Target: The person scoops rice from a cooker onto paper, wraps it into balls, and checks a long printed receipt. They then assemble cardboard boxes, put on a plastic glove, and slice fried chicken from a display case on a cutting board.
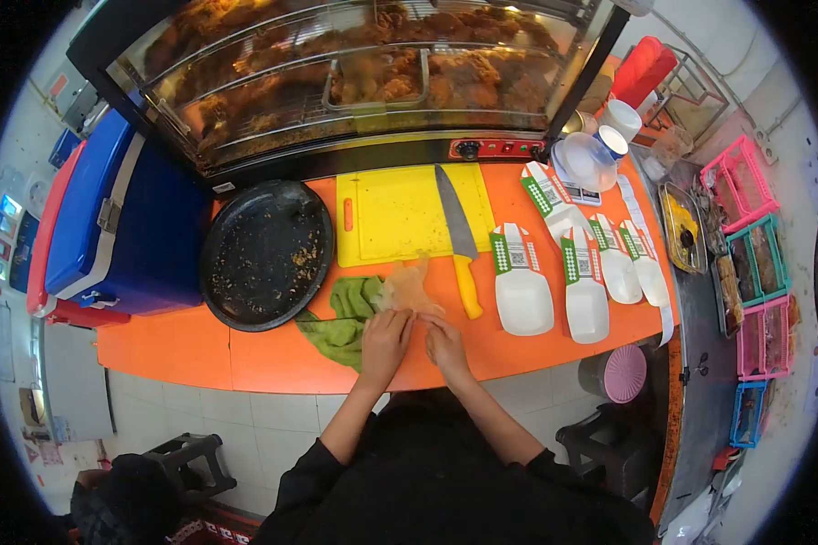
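My left hand (387, 338) and my right hand (443, 343) meet at the front of the orange table, fingers closed. Between them they pinch the near edge of a thin, see-through plastic glove (409, 286), which lies crumpled away from me. Just left of it, partly behind my left hand, is a rumpled green cloth (344, 318). A knife (459, 227) with a yellow handle lies right of the glove, its blade resting on the yellow cutting board (391, 213). My right hand is apart from the knife.
A black round pan (254, 263) with crumbs stands left, beside a blue cooler box (132, 218). Several white paper food boxes (523, 304) stand right. A glass display case (354, 82) of fried chicken fills the back. A person (127, 500) is at lower left.
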`<state>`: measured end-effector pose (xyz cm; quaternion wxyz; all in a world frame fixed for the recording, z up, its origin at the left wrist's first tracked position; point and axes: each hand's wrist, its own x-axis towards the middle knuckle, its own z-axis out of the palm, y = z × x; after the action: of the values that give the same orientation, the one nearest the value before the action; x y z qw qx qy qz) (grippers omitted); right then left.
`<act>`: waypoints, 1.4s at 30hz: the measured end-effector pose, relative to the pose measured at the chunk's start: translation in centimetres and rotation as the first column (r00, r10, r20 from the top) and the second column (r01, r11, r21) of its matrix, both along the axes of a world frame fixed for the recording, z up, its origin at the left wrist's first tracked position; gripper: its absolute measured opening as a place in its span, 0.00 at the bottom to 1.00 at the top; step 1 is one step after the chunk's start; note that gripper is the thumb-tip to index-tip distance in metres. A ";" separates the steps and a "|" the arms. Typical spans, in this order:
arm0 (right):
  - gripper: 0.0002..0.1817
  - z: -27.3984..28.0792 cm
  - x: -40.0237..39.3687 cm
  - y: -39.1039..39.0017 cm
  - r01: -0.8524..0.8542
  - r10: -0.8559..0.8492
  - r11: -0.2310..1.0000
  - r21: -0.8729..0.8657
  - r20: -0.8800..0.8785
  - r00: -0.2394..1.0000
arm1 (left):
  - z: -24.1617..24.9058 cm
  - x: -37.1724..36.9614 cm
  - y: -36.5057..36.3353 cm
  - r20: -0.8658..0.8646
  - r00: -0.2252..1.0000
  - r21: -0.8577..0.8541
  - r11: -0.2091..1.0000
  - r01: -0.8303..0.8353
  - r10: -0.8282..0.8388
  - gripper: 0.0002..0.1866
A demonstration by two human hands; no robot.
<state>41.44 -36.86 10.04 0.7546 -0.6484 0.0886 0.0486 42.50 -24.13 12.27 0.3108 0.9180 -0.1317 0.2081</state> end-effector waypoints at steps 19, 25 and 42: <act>0.11 -1.3 -5.3 -5.1 -0.253 0.458 0.108 0.962 0.178 0.871 | 2.0 -8.4 -4.9 0.044 0.997 -0.123 0.990 0.065 -0.060 0.09; 0.17 6.0 -3.5 -4.0 0.215 0.111 0.413 0.885 -0.283 0.953 | 2.0 -11.0 -6.0 0.067 0.976 -0.122 0.970 0.212 -0.205 0.11; 0.34 12.9 -1.4 -2.0 -0.319 0.508 -0.015 0.947 0.282 0.814 | 4.6 -10.0 -8.0 0.290 0.908 -0.278 0.881 0.383 -0.303 0.10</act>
<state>40.08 -38.82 22.99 0.9259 0.0135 -0.1069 0.3621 32.49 -32.15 16.85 0.4732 0.7834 -0.2929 0.2767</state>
